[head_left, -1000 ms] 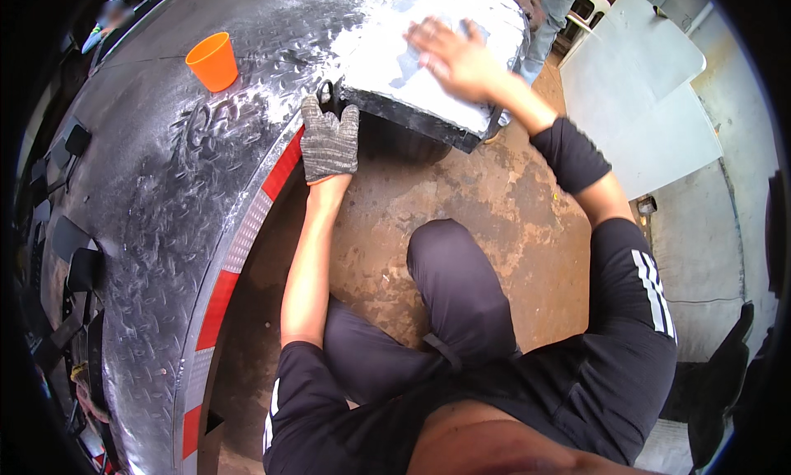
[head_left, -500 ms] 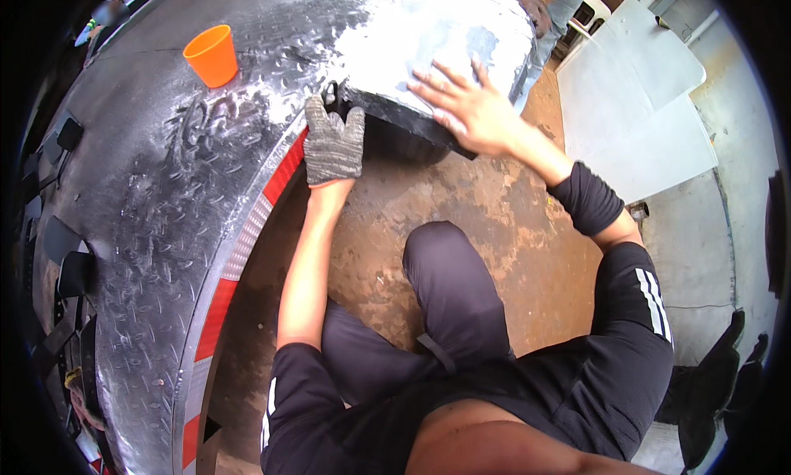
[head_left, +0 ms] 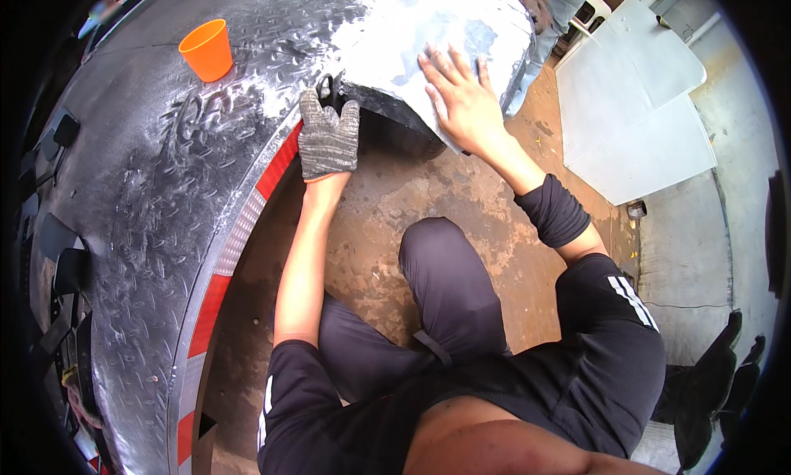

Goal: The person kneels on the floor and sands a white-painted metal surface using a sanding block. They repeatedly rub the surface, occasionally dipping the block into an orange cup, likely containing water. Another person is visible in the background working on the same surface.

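Note:
My left hand (head_left: 328,141), in a grey knit glove, rests against the rim of the dark tread-plate surface (head_left: 156,219). Its thumb stands apart from the fingers, beside a small black loop (head_left: 325,88) at the corner; the fingertips are partly hidden. Bare and flat, my right hand (head_left: 468,104) lies with spread fingers on a panel (head_left: 387,42) smeared white. A thin pale grey sheet (head_left: 441,122) shows along the thumb side of that hand and over the panel's dark edge; what lies beneath the palm is hidden.
An orange cup (head_left: 208,51) stands on the tread plate at the left. Red and white reflective tape (head_left: 239,236) runs along its curved rim. Another person's gloved hand (head_left: 535,12) is at the panel's far right. Pale boards (head_left: 634,104) lean on the right over stained brown floor (head_left: 395,195).
My right hand has turned its fingers more upward, and its forearm has swung left. More of the grey sheet shows beside it. My left hand keeps its place at the rim.

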`<state>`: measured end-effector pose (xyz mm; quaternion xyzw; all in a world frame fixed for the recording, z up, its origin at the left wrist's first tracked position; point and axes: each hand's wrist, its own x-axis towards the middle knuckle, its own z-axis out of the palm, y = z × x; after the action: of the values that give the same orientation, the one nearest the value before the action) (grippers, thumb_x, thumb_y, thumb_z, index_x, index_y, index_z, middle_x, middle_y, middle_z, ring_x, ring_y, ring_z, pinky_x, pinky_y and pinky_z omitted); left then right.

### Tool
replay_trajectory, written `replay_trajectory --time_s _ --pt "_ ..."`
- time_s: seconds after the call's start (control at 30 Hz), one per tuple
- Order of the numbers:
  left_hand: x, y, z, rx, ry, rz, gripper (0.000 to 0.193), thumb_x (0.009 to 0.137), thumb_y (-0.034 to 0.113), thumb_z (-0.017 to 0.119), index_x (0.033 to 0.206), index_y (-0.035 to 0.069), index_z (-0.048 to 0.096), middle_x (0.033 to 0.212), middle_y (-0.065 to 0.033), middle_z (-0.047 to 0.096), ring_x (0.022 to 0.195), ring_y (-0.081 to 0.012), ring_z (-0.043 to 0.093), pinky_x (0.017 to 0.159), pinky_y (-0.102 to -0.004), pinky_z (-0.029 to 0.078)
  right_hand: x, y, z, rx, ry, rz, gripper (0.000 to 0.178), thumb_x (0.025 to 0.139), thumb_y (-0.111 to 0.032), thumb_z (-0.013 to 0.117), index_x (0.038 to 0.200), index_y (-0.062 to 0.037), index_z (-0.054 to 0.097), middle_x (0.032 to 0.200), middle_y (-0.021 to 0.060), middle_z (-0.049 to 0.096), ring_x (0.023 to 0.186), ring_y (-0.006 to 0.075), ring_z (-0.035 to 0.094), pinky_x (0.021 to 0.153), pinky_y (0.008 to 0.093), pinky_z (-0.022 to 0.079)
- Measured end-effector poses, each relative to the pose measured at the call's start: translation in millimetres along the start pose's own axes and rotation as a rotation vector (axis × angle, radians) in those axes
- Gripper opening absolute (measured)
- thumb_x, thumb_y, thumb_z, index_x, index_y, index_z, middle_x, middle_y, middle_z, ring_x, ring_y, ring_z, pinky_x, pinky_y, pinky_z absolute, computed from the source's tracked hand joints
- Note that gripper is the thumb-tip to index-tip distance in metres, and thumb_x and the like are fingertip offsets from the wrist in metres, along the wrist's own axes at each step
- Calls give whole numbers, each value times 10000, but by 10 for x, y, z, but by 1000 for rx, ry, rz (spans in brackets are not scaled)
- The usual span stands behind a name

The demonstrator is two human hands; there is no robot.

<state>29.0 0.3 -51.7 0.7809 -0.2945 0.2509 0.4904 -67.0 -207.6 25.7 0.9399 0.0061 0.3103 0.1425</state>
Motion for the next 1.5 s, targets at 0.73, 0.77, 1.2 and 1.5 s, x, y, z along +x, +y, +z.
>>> replay_trajectory --time_s 0.73,0.77,1.2,1.5 --pt "27 -54 -5 33 -86 29 362 985 194 572 1302 22 594 1403 -288 476 1308 -458 441 1090 -482 402 101 442 -567 47 -210 -285 643 801 67 539 1424 -92 513 1480 130 475 1394 300 424 1159 447 350" --pt "11 -128 22 129 -86 126 346 987 180 562 1298 32 601 1405 -275 488 1319 -470 427 1091 -496 399 164 520 -534 7 -169 -290 662 812 93 499 1445 -100 496 1516 121 453 1417 288 406 1175 443 336" --pt "6 -136 121 -148 28 19 296 943 107 551 1220 100 654 1287 -236 597 1338 -448 431 1116 -511 378 18 233 -229 78 -226 -459 503 929 -73 576 1428 -97 519 1446 103 541 1432 273 393 1193 533 269" --pt "5 -139 -2 173 -219 -31 301 943 124 557 1227 120 654 1383 -248 524 1350 -432 423 1137 -496 348 49 356 -59 -14 -104 -358 489 944 -89 512 1432 -72 499 1435 127 544 1391 276 448 1195 461 287"
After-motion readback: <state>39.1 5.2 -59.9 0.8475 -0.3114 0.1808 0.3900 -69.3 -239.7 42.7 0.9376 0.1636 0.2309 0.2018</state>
